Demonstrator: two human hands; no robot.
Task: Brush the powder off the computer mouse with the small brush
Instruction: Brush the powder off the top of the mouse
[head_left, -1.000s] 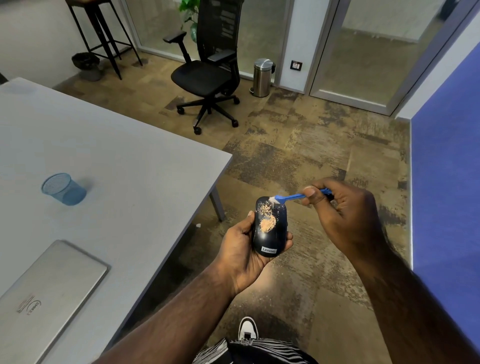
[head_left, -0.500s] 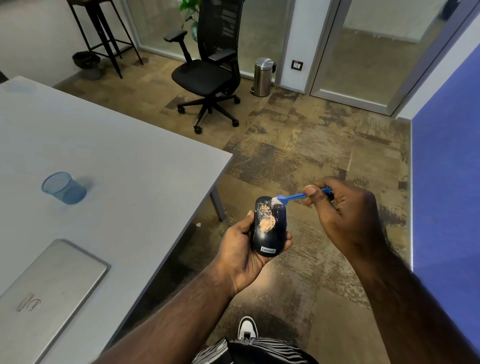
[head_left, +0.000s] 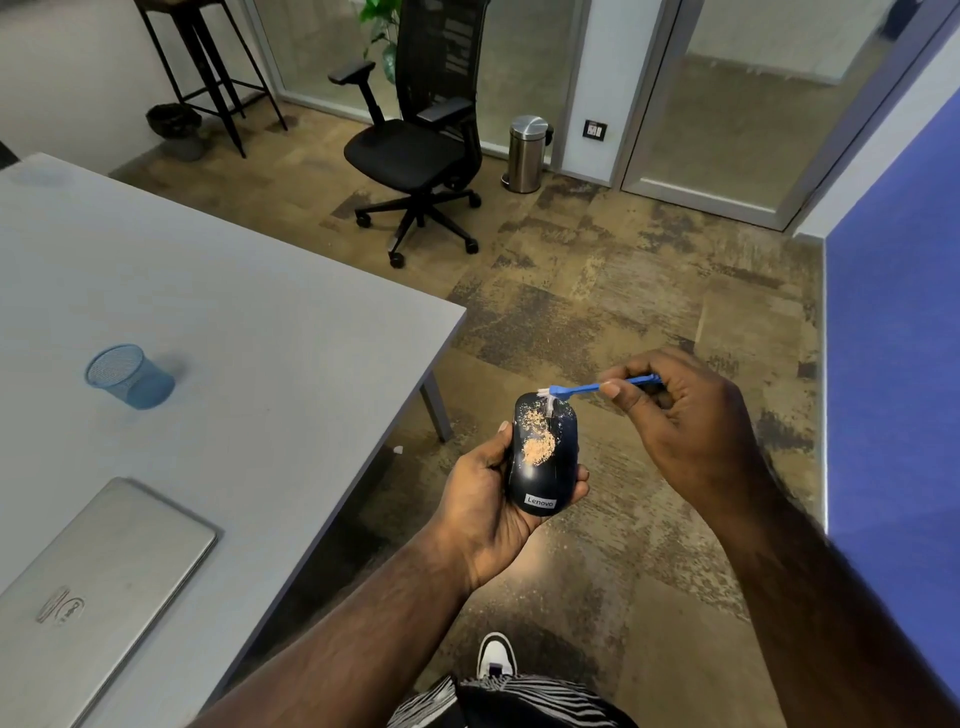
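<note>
**Powdered mouse held off the table corner, brush at its front**

Above the patterned floor, just off the corner of the grey table (head_left: 218, 291), the left hand (head_left: 483, 499) cradles a dark, glossy computer mouse (head_left: 543, 457) from below, thumb along its left side and fingertips curling up past its right edge. Its top faces the camera. A patch of tan powder (head_left: 537, 447) lies across the middle of its back, densest in a rounded clump, with a thinner trail running up toward the front left. Near the rear end, a small label reads "Lenovo" in white letters.

To the right and slightly higher, the right hand (head_left: 691, 415) pinches the thin blue handle of the small brush (head_left: 597, 387) between thumb and forefinger, the other fingers curled in toward the palm. The white bristles point down and meet the front end of the mouse, just right of the powder trail.

On the table lie a closed silver laptop (head_left: 98, 587) with a round logo too blurred to read, its near corner cut off by the frame edge, and a blue mesh cup (head_left: 127, 376) well apart from it. The far end of the brush handle is hidden inside the right fist. The underside of the mouse is covered by the left palm.
</note>
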